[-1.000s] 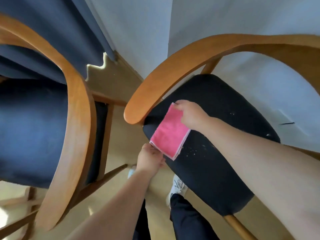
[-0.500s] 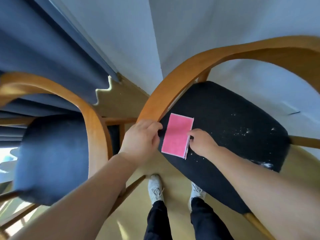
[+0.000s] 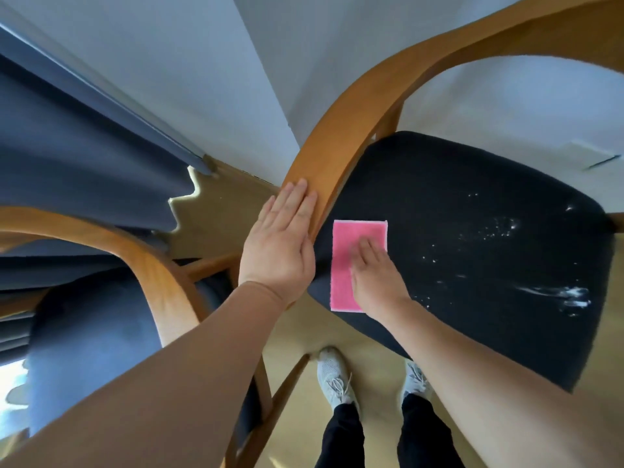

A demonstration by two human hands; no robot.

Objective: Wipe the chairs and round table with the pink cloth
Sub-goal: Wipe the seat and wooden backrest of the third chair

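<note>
Both hands lie flat: the right hand (image 3: pixel 374 278) presses the pink cloth (image 3: pixel 351 244) onto the dark seat (image 3: pixel 472 265), the left hand (image 3: pixel 280 244) rests on the wooden armrest (image 3: pixel 324 170).

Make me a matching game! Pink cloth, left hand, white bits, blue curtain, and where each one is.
1. flat pink rectangular cloth
2. left hand
3. white powdery specks
4. dark blue fabric curtain

A. scattered on the black cushioned chair seat's right side
B. hanging at the far left
C. flat on the curved wooden chair arm
D. under the right hand

Pairs: 1-D, 2-C, 3-A, 4-B.
</note>
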